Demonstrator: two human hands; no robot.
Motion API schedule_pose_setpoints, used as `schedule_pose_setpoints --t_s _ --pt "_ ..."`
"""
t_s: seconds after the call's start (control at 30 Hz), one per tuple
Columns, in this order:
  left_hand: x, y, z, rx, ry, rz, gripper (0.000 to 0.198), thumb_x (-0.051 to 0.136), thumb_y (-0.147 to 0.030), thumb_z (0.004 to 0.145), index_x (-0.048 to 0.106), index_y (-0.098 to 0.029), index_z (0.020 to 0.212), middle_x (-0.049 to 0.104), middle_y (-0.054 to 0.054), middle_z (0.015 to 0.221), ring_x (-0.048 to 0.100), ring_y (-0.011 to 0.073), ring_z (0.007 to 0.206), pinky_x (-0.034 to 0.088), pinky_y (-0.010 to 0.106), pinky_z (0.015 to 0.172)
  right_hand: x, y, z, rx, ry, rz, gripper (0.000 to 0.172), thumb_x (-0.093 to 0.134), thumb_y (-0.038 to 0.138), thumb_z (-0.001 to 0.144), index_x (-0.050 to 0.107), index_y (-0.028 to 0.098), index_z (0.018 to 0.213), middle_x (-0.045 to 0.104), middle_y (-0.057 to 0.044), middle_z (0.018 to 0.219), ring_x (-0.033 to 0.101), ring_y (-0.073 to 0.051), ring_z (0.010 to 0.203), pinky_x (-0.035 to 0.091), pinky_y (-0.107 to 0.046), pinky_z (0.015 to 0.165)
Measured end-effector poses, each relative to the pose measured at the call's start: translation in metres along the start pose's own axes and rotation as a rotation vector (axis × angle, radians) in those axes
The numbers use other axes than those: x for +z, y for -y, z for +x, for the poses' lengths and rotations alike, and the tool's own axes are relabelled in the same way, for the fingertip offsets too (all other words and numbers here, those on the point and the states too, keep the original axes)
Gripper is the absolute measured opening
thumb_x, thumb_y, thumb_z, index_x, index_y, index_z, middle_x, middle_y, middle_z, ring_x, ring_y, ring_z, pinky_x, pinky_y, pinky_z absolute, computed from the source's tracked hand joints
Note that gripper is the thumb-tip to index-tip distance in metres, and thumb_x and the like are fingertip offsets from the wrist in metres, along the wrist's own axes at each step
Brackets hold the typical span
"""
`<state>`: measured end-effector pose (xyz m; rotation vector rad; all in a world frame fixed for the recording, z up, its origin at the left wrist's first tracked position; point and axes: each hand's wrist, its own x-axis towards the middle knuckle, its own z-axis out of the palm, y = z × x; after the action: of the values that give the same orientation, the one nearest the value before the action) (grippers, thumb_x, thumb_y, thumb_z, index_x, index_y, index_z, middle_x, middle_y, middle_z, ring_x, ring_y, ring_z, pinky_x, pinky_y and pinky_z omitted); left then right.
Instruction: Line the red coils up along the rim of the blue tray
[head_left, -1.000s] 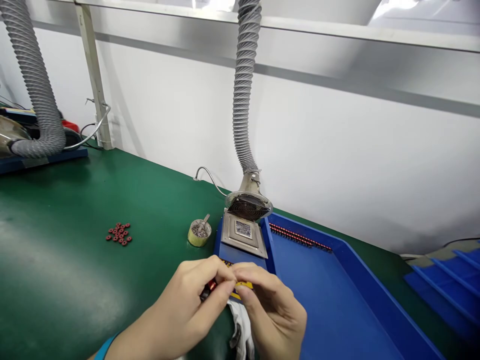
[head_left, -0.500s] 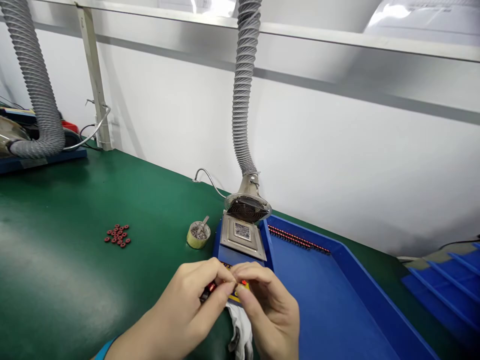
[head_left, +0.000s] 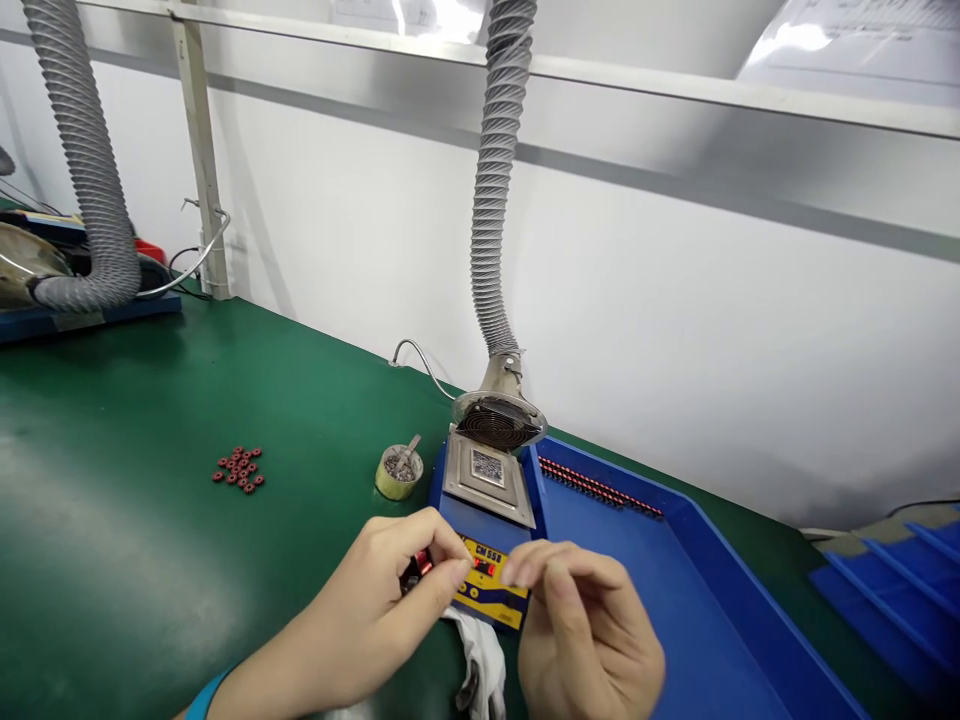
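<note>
Right up close, a blue wristband (head_left: pixel 206 695), and beyond it the left hand (head_left: pixel 375 600), thumb and forefinger pressed together at the tips. That grip is closed, with a red and black piece (head_left: pixel 424 562) tucked in behind the forefinger, mostly hidden by it! Across a small gap, the right hand (head_left: pixel 592 630), fingers bent, thumb near the forefinger; whether that grip holds anything, I can't tell. Between the two hands, a yellow panel (head_left: pixel 491 590) with a lit red display, and below it a crumpled white cloth (head_left: pixel 484 660). Out to the right, a big blue tray (head_left: pixel 667 590) runs back across the green worktop (head_left: pixel 300 390). Farther on, over to the left, a loose cluster of small red rings (head_left: pixel 240 470), and nearer the middle a round tub (head_left: pixel 397 475), a stick leaning in it. Just beside that, a metal plate (head_left: pixel 491 485) with a square middle; and look, rows of red and black parts (head_left: pixel 596 485) line the tray's far side! Behind the plate, a hood (head_left: pixel 501 410) hangs on a grey hose (head_left: pixel 495 200) before the white wall (head_left: pixel 337 220).
</note>
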<state>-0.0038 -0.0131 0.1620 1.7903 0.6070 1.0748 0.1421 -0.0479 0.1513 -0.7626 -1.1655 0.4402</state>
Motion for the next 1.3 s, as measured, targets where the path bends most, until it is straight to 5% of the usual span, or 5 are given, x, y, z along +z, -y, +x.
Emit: schedule_pose_setpoints --t_s 0.33,0.53,0.77,1.07,1.3 --pt "0.005 0.016 0.007 -0.022 -0.085 -0.428 0.049 0.057 -0.025 0.085 0.037 -0.027 0.130 0.055 0.008 0.119 0.051 0.0179 0.112 0.042 0.030 0.094 0.033 -0.014 -0.007 0.720 0.099 0.518 0.020 0.064 0.035 0.078 0.061 0.025 0.096 0.063 -0.004 0.098 0.062 -0.017 0.088 0.051 -0.034 0.082" --pt "-0.005 0.015 0.012 -0.090 -0.072 -0.356 0.021 0.060 -0.021 0.082 0.067 -0.023 0.101 0.065 0.003 0.111 0.056 0.0175 0.108 0.042 0.030 0.097 0.033 -0.019 -0.011 0.721 0.020 0.484 0.019 0.073 0.031 0.071 0.067 0.024 0.087 0.065 -0.002 0.090 0.062 -0.012 0.079 0.053 -0.021 0.071" --pt "-0.012 0.019 0.020 -0.248 -0.222 -0.665 0.016 0.073 -0.027 0.070 0.068 -0.012 0.068 0.069 0.007 0.075 0.058 0.0095 0.058 0.042 0.015 0.046 0.039 -0.022 -0.013 0.711 0.079 0.477 0.010 0.072 0.025 0.073 0.068 0.022 0.082 0.066 0.000 0.087 0.062 -0.011 0.074 0.054 -0.024 0.069" --pt "-0.026 0.013 0.017 -0.063 -0.592 -0.847 0.012 0.074 -0.029 0.072 0.068 -0.019 0.068 0.069 -0.002 0.066 0.064 0.0091 0.074 0.048 0.018 0.078 0.046 -0.017 -0.014 0.793 0.089 0.480 0.015 0.077 0.028 0.066 0.068 0.019 0.074 0.067 -0.001 0.081 0.062 -0.010 0.065 0.052 -0.020 0.064" --pt "-0.031 0.017 0.017 -0.282 -0.059 -0.515 0.022 0.075 -0.030 0.068 0.074 -0.015 0.085 0.070 0.007 0.084 0.059 0.0113 0.063 0.048 0.018 0.054 0.044 -0.014 -0.010 0.842 0.006 0.515 0.018 0.080 0.028 0.063 0.069 0.020 0.074 0.065 0.002 0.074 0.060 -0.008 0.063 0.053 -0.017 0.064"
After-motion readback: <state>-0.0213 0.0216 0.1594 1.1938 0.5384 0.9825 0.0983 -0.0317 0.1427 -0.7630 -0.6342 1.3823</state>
